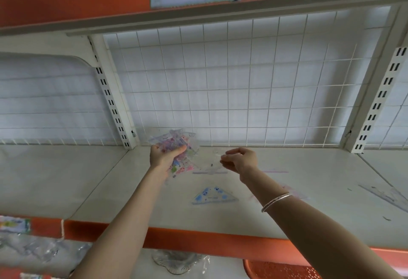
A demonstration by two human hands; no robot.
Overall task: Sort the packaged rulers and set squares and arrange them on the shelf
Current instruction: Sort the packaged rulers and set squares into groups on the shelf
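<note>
The shelf (99, 179) carries little yet: a blue set square (214, 195) lies near its front and faint rulers (385, 196) off to the right, so I'd say most of the sorting remains. Both arms reach toward the back. The left hand (163, 155) grips a bundle of packets (177, 140). Beside it, the right hand (240, 160) seems to pinch a clear packet (209, 164).

Shelf (106, 190): pale board with an orange front edge and a wire grid (242, 84) behind.
Blue set square (215, 195): flat, mid-shelf, towards the front.
Clear ruler pack (385, 196): flat, far right, well apart from the set square.
</note>
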